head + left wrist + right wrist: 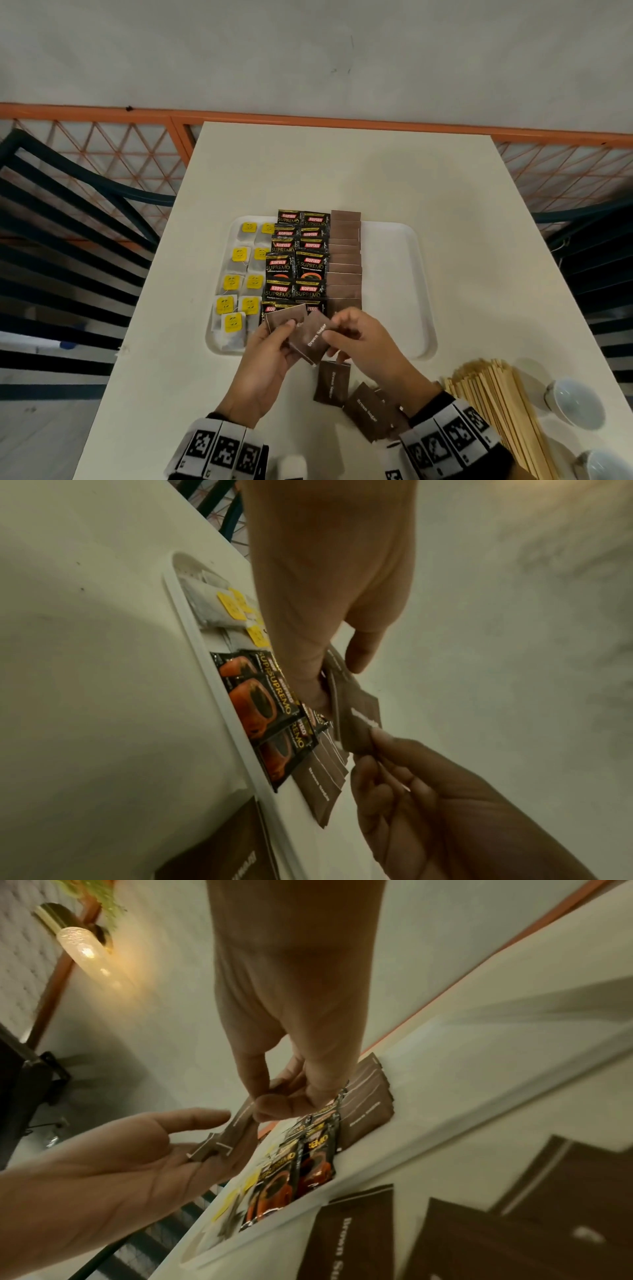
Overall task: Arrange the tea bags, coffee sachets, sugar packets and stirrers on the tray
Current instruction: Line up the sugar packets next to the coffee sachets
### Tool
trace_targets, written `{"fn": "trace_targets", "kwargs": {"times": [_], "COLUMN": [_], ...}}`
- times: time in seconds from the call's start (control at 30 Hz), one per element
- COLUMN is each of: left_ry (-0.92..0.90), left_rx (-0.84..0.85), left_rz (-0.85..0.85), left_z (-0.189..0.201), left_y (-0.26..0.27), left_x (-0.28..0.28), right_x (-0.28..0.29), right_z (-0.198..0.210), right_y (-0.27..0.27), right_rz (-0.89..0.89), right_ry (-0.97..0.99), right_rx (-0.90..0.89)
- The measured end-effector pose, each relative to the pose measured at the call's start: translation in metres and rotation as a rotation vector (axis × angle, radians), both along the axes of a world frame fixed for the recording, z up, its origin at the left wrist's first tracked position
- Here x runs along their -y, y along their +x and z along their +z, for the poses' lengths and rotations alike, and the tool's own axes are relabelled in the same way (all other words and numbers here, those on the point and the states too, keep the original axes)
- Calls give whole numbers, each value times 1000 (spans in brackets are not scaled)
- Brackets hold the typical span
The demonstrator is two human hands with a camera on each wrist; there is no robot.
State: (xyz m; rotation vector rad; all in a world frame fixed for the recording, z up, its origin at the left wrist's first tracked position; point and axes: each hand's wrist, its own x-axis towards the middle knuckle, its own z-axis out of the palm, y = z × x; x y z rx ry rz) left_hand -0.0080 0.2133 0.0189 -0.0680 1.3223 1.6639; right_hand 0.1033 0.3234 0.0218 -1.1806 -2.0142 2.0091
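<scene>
1. Brown sugar packets (313, 337): a few fanned between both hands, held just above the tray's near edge.
2. Left hand (263, 359): thumb on top, fingers curled under, gripping the small stack w/ one packet (286, 317) sticking out toward the tray.
3. Right hand (363, 342): thumb + forefinger pinch the right edge of the front packet, other fingers curled loosely.
4. Tray (394, 274), white, sits mid-tabletop. Left part: tea bags (239, 270) w/ yellow tags in two columns. Next to them: Kopiko Supremo coffee sachets (298, 263) in two overlapping columns. Right of those: one overlapping column of brown sugar packets (344, 260), far end past the tray's far rim. Right part of tray bare.
5. Loose sugar packets (363, 411) lie on the tabletop (342, 164) near its front edge, btwn the wrists.
6. Wooden stirrers (496, 401): a pile on the tabletop at front right, off the tray.
7. Two white bowls (572, 401) at the tabletop's right front corner, beside the stirrers.
</scene>
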Motion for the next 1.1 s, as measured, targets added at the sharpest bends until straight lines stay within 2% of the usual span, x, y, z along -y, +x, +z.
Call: {"fn": "trace_targets", "kwargs": {"times": [0.1,0.17,0.37,0.5,0.6,0.73,1.1], "left_ry": [-46,-123,-315,-434,-433,-431,-533], "left_rx": [17,-59,-453,-859,-1000,-1089,-1150], "left_rz": [-2,-33,-186,-407,-541,-574,-602], "left_z": [-2,-6,-15,-18,-19,-20,-29], "left_y": [0,0,1,4,11,21,24], "left_x": [-1,0,5,4,-5,-20,-33], "right_x": [-13,-24,-46,-45,-42,-40,-51], "right_z": [-3,-5,-18,-31,-34,-34,-33], "right_y": [14,23,27,18,14,13,11], "right_rz": [-140,-211,-227,-103,-82,-54,-29], "right_ry": [-163,-185,73,187,310,467,550], "right_rx": [-52,-39,154,252,275,321,362]}}
